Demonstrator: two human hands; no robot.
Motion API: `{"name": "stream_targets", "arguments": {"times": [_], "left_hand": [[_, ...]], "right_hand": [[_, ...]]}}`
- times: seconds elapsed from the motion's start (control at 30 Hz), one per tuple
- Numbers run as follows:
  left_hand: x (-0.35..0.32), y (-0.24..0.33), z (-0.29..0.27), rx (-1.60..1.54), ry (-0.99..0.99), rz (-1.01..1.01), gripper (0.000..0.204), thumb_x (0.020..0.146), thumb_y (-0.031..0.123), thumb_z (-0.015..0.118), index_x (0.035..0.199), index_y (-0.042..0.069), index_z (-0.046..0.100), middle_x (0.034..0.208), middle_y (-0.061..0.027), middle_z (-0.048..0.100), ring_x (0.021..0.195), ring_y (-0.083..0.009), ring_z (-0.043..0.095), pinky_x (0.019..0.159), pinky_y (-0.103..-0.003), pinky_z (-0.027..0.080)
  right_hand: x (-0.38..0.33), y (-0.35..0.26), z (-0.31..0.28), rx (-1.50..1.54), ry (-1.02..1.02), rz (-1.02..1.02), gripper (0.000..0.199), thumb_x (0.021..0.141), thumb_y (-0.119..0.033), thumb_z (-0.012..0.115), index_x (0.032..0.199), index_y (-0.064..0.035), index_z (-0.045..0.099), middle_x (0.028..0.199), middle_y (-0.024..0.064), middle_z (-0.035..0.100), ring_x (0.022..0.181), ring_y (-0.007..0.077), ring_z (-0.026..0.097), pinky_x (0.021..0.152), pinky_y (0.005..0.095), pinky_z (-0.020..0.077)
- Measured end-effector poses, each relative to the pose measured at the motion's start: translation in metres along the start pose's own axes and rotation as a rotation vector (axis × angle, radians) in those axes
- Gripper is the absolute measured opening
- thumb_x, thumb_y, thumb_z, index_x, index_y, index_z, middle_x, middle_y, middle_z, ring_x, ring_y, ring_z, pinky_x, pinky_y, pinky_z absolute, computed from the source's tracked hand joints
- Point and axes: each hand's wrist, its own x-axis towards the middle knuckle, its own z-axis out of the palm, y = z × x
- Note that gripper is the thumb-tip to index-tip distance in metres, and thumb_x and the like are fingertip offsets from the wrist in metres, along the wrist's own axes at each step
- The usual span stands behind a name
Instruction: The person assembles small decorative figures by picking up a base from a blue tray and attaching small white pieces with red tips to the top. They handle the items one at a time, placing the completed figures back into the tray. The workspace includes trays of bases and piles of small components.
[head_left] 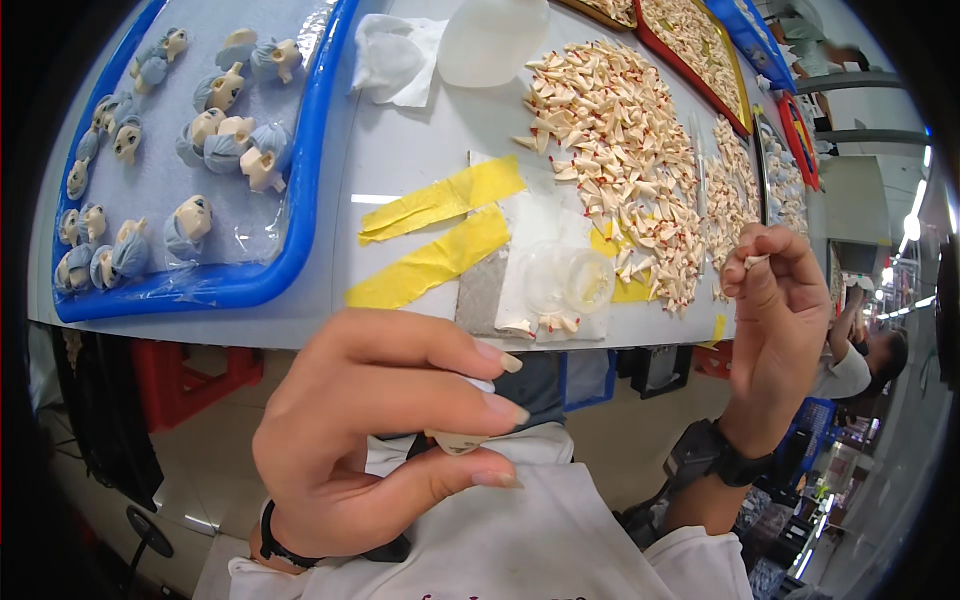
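fingertips do all the work: the left hand [380, 440] is closed in a pinch on a small cream piece [455, 441], thumb beneath and two fingers above, held low over the lap just below the worktop [410, 150] edge. the right hand [775, 305] is raised and closed too, pinching a tiny cream part [757, 261] between thumb and forefinger. both bits look like hard moulded plastic, very light and stiff, smooth enough to slip or flick away if squeezed off-centre, so a light grip across the broadest faces seems best, sparing any thin point or the red-tipped end. beyond the hands, a clear shallow cup [568, 278] sits on a white sheet beside strips of yellow tape [440, 232]. further out lies a wide heap of cream pointed pieces [625, 150], loose and easily scattered. to the left a blue tray [300, 230] carries small doll heads with blue-grey hair [215, 135], spaced apart; a crumpled white cloth [395, 58] and a translucent bottle [492, 40] lie at the far edge.
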Motion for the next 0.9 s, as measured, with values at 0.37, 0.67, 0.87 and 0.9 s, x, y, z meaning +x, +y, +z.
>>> {"name": "stream_targets", "arguments": {"times": [0.37,0.67,0.87,0.9], "left_hand": [[-0.003,-0.014,0.003,-0.083,-0.021,0.188,0.037,0.062,0.006,0.078,0.090,0.003,0.055,0.100,-0.0174,0.048,0.081,-0.0231,0.059,0.074,-0.032,0.051],[-0.009,-0.005,0.008,-0.183,0.026,-0.061,0.034,0.069,0.001,0.070,0.097,-0.002,0.053,0.102,-0.0203,0.045,0.069,-0.0254,0.062,0.063,-0.029,0.052],[-0.002,-0.010,0.004,-0.123,0.002,-0.016,0.035,0.072,0.005,0.070,0.100,-0.003,0.051,0.095,-0.0181,0.051,0.079,-0.0254,0.061,0.068,-0.032,0.050],[-0.001,-0.011,0.005,-0.140,0.015,-0.022,0.035,0.072,0.006,0.070,0.100,-0.003,0.051,0.094,-0.0178,0.052,0.081,-0.0255,0.060,0.069,-0.032,0.050]], "right_hand": [[-0.012,-0.005,0.032,-0.047,0.030,0.004,0.012,0.075,0.003,0.063,0.084,0.0016,0.055,0.084,0.0110,0.057,0.075,0.0153,0.055,0.069,0.0257,0.0448],[-0.015,0.006,0.068,-0.350,-0.097,-0.310,0.012,0.069,0.006,0.064,0.079,0.0002,0.060,0.084,0.0090,0.055,0.079,0.0155,0.052,0.071,0.0245,0.0400],[-0.019,0.002,0.068,-0.707,-0.112,-0.420,0.017,0.063,0.010,0.065,0.076,0.0002,0.061,0.080,0.0079,0.053,0.076,0.0154,0.050,0.069,0.0247,0.0391],[-0.020,0.001,0.069,-0.732,-0.113,-0.423,0.017,0.062,0.010,0.065,0.075,0.0002,0.062,0.080,0.0078,0.053,0.075,0.0153,0.050,0.068,0.0248,0.0391]]}}
